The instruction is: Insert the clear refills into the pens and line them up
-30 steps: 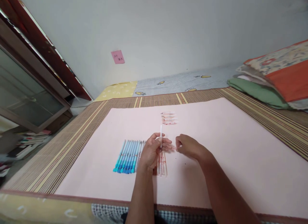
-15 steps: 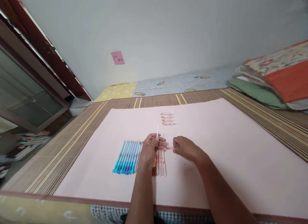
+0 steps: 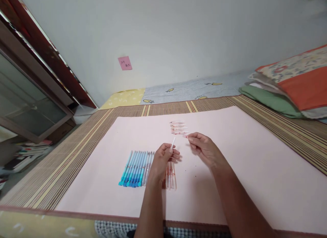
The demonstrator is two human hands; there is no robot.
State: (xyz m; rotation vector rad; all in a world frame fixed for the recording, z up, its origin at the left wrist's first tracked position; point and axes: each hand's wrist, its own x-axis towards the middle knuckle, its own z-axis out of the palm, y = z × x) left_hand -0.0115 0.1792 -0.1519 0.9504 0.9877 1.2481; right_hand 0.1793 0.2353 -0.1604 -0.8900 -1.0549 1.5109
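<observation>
My left hand [image 3: 163, 159] is closed round a thin white pen refill [image 3: 173, 142] that sticks up from its fingers. Under and beside that hand lie several clear pink-printed pens [image 3: 171, 173], with a row of several blue pens [image 3: 135, 168] to their left. My right hand [image 3: 203, 147] pinches a small pink pen cap [image 3: 185, 136] at its fingertips, just below a small row of several pink caps [image 3: 178, 127]. Everything rests on a large pale pink sheet [image 3: 242, 176].
The pink sheet lies on a striped woven mat [image 3: 66, 156] over a bed. Folded blankets and a pillow [image 3: 293, 84] are stacked at the right. A dark wood-framed glass cabinet [image 3: 30, 94] stands at the left with books [image 3: 22, 154] below. A pink note [image 3: 125, 63] is stuck on the wall.
My right hand has moved up and away from the left hand, carrying the pink cap toward the row of caps. The refill in my left hand now tilts to the right.
</observation>
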